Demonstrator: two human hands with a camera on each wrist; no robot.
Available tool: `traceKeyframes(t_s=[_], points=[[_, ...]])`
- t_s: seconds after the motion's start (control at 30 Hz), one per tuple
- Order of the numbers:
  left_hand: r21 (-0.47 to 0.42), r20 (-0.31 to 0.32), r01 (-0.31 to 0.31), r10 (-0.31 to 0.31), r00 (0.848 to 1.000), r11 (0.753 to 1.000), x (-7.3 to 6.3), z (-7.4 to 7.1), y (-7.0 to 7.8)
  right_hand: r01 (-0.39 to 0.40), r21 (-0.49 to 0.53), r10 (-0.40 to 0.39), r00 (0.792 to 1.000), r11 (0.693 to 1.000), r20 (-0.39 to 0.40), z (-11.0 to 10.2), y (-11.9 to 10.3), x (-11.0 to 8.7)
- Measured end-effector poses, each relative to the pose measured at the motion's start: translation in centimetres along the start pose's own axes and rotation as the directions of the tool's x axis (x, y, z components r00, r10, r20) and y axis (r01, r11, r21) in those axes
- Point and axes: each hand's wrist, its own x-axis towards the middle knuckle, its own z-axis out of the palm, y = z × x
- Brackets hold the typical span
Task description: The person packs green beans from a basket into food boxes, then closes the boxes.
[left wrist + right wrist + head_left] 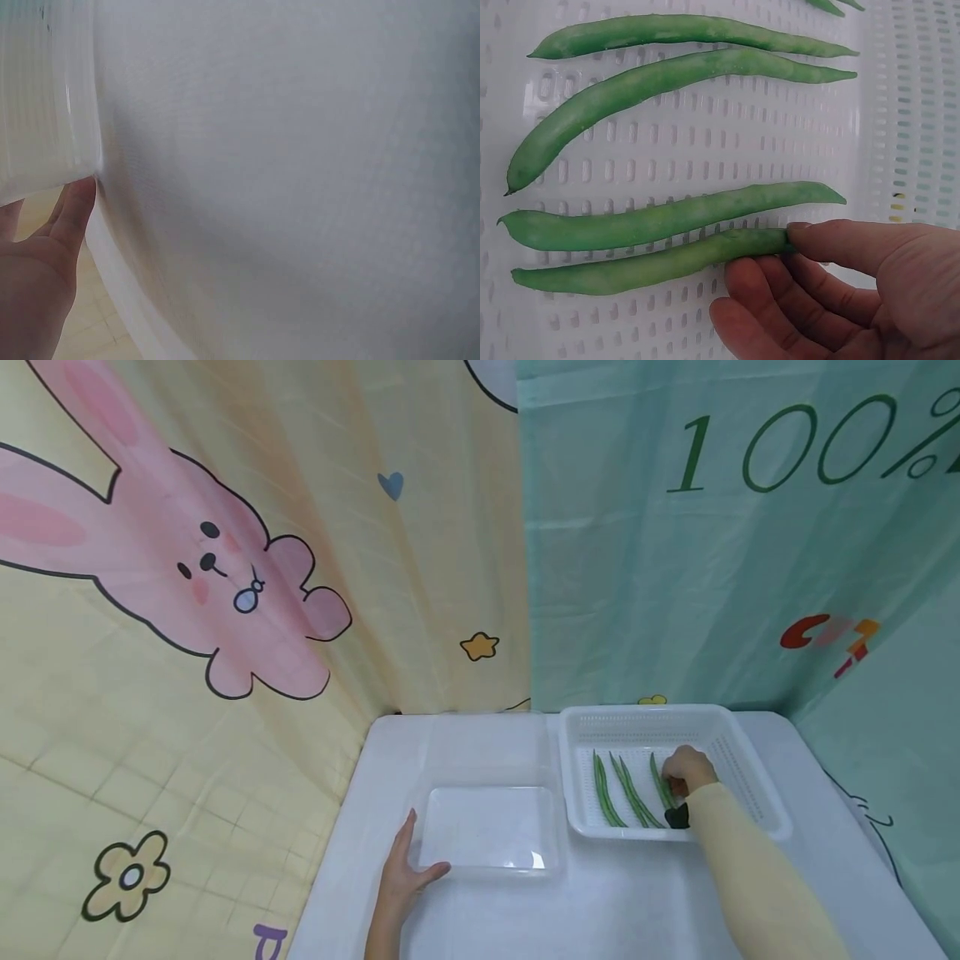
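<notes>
In the right wrist view my right hand pinches one end of a green bean between thumb and fingers. That bean lies low over the slotted floor of a white basket, beside a second bean. Two more beans lie farther up, and other beans show at the basket's left in the head view. My left hand, thumb and fingers spread, is at the near left corner of a clear plastic box. Its fingertips touch the box's edge in the left wrist view.
A white-covered table bears both containers, the box left of the basket. A black band sits at the right wrist. Printed curtains hang behind the table and along its sides.
</notes>
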Motion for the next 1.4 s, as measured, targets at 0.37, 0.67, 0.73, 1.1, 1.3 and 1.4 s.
traceKeyframes(t_s=[0.37,0.67,0.73,1.1,1.3,1.4], points=[[0.002,0.000,0.016,-0.016,1.000,1.000,0.0,-0.2,0.2,0.080,0.068,-0.078,0.997,0.994,-0.027,-1.4,0.1,0.0],[-0.013,-0.007,-0.001,0.001,1.000,1.000,-0.1,-0.2,0.1,0.152,0.259,-0.159,0.987,0.954,0.004,-1.6,-0.7,-0.4],[-0.020,-0.007,-0.005,0.004,1.000,1.000,-0.1,-0.2,0.1,0.167,0.295,-0.176,0.984,0.941,0.005,-1.6,-1.2,-1.0],[-0.024,-0.009,-0.001,0.001,1.000,1.000,-0.3,-0.1,0.3,0.229,0.361,-0.234,0.972,0.904,-0.031,-2.1,-4.1,-4.7],[-0.024,-0.004,0.017,-0.017,1.000,1.000,-0.3,0.0,0.5,0.261,0.385,-0.267,0.963,0.885,-0.039,-1.6,-5.3,-6.3],[-0.023,-0.005,0.015,-0.015,1.000,1.000,-0.4,0.0,0.5,0.273,0.385,-0.284,0.958,0.882,-0.029,-1.2,-6.1,-6.9]])
